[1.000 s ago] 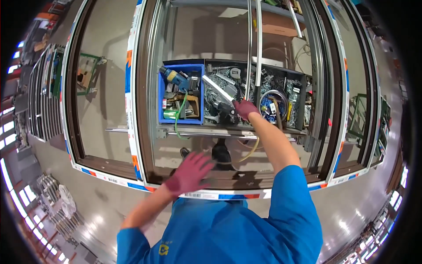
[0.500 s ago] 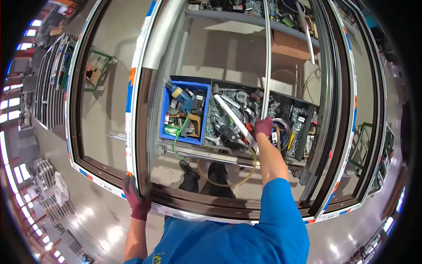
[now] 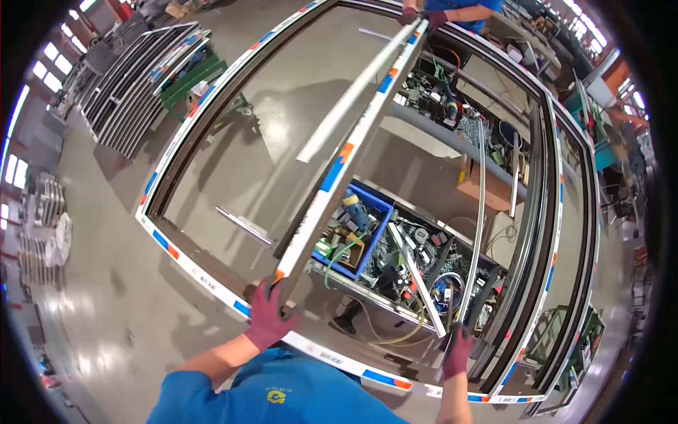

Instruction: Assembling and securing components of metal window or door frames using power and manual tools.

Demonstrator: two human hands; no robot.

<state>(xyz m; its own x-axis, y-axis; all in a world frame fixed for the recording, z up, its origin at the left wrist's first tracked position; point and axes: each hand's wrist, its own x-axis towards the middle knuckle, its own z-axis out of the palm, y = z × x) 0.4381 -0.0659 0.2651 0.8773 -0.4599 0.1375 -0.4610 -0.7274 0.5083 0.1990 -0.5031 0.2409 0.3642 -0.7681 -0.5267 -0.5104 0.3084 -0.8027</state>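
Observation:
A large brown window frame (image 3: 206, 283) with white, blue and orange protective tape lies before me. My left hand (image 3: 272, 316), in a maroon glove, is closed round the near end of its long dividing bar (image 3: 340, 164), where the bar meets the near rail. At the near side, right of centre, my gloved right hand (image 3: 458, 351) grips the near end of a long thin silver strip (image 3: 479, 205) that reaches away across the opening. Its fingertips are partly hidden. Close to that hand a shorter white strip (image 3: 417, 279) lies slanted over a parts tray (image 3: 378, 288).
Beneath the frame, a blue bin (image 3: 387, 206) holds a drill (image 3: 355, 210) and fittings. Across from me, a co-worker's gloved hands (image 3: 426, 18) are at the bar's far end, by a loose white strip (image 3: 353, 102). A green cart (image 3: 194, 85) stands at left.
My view has turned and now takes in the co-worker. My right hand has come back toward me with the silver strip. My left hand stays at the bar's near end.

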